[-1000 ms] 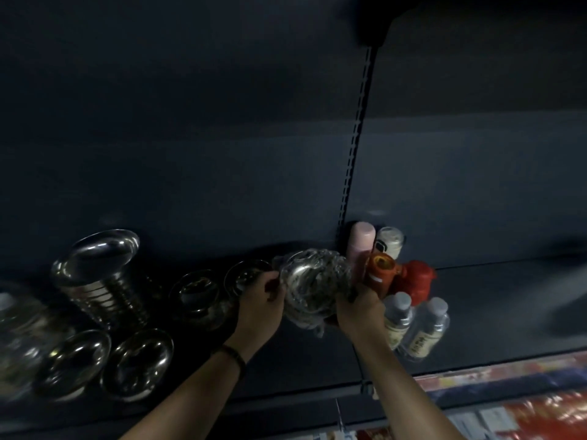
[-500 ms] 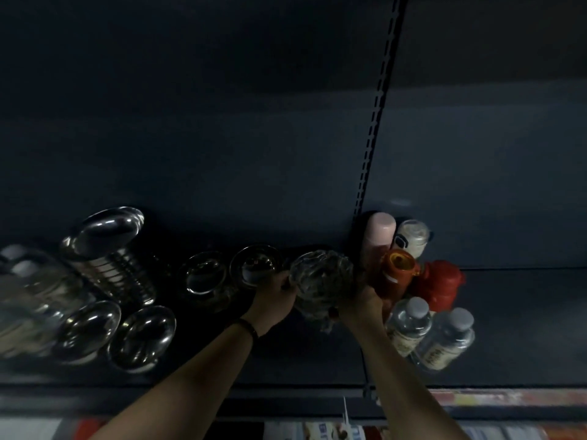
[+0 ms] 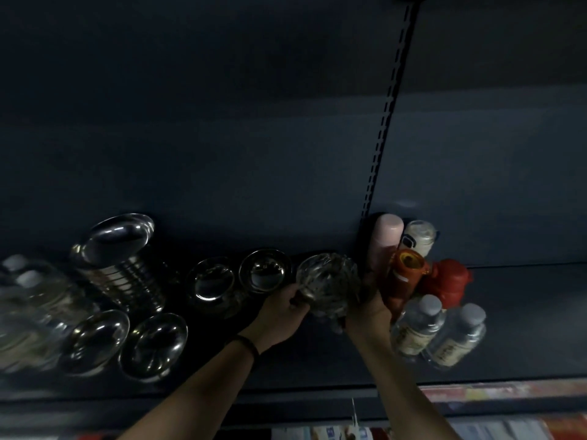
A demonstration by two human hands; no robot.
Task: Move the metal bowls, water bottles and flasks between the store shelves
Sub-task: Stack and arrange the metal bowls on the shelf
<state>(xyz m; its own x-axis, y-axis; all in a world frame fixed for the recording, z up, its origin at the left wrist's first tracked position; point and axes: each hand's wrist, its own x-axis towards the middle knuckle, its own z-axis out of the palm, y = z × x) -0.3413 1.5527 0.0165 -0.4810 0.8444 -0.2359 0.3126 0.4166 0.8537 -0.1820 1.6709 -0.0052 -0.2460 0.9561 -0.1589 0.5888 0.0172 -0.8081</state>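
On the dark shelf (image 3: 524,312), a blurred pack of water bottles (image 3: 28,306) sits far left, then a tall stack of metal bowls (image 3: 124,258) with four single bowls (image 3: 154,344) near it, mouths up. Mid-shelf, the left hand (image 3: 281,315) and right hand (image 3: 370,312) curl round opposite sides of a plastic-wrapped bowl (image 3: 328,282) (round, so no long axis), its opening facing up; whether it touches the shelf I cannot tell. Just right, four flasks (image 3: 403,277) and two water bottles (image 3: 417,325) stand upright, caps up.
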